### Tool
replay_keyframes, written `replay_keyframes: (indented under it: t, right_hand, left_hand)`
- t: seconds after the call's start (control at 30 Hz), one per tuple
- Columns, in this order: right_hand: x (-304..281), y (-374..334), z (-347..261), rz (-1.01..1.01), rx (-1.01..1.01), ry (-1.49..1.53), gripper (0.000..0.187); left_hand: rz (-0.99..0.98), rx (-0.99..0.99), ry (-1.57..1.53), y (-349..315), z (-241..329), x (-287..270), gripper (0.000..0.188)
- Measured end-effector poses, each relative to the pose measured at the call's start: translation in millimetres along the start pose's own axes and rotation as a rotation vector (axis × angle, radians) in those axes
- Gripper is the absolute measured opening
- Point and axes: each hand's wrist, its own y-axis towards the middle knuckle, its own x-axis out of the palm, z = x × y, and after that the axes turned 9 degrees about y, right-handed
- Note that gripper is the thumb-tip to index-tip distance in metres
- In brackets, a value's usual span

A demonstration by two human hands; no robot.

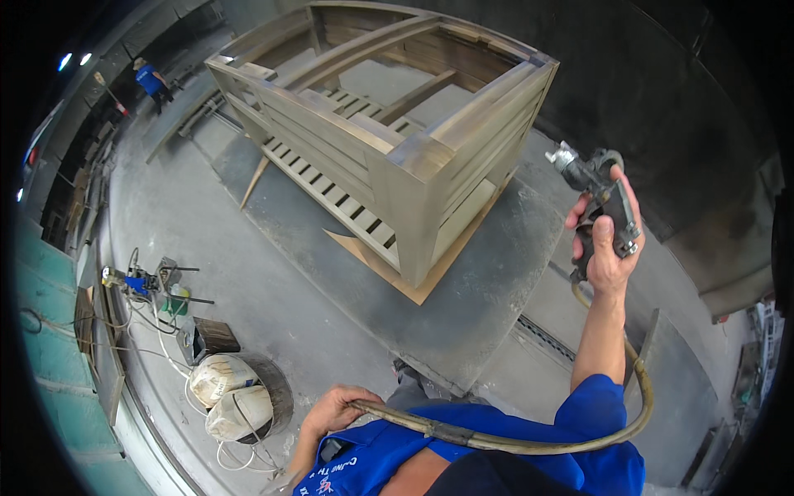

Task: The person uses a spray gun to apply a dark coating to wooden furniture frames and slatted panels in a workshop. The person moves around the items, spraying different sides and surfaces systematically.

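My right hand [610,248] is wrapped round the handle of a dark spray gun [597,188], raised at the right with its nozzle pointing up and left. A beige hose [571,447] runs from the gun's base, loops past my right elbow and crosses my front. Low in the middle, my left hand [341,407] is closed on this hose. Ahead stands a wooden cabinet frame [385,178] with panelled sides and a slatted lower shelf. Its sides look greyish beige, while bare brown wood shows along the top edges. Neither hand touches the frame.
The frame rests on cardboard [376,263] over a dark board [471,310]. To the left are a pump rig [149,281] with hoses and a bucket [279,397] holding two whitish containers [240,412]. A person in blue [150,80] is far left. Dark sheeting [662,107] hangs behind.
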Motion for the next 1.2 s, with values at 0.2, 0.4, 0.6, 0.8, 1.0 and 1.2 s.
replay_keyframes:
  t: [0.2,0.4,0.6,0.8,1.0,1.2]
  right_hand:
    - [32,80,16,-0.175,-0.009,-0.334,0.052]
    - [51,164,56,-0.255,-0.001,-0.554,0.048]
    - [64,214,94,-0.235,0.140,-0.717,0.046]
    - [63,220,96,-0.310,0.195,-0.718,0.047]
    - [79,187,64,-0.586,0.202,-0.504,0.044]
    - [94,184,59,-0.696,0.318,-0.396,0.045]
  left_hand:
    - [0.079,0.108,0.071,32,1,-43,0.021]
    - [0.227,0.147,-0.047,41,6,-44,0.022]
    - [0.305,0.133,-0.021,47,10,-43,0.022]
    - [0.382,0.083,0.008,50,23,-20,0.018]
    - [0.442,0.056,0.000,58,38,-1,0.014]
    - [0.406,-0.032,-0.087,71,46,10,0.007]
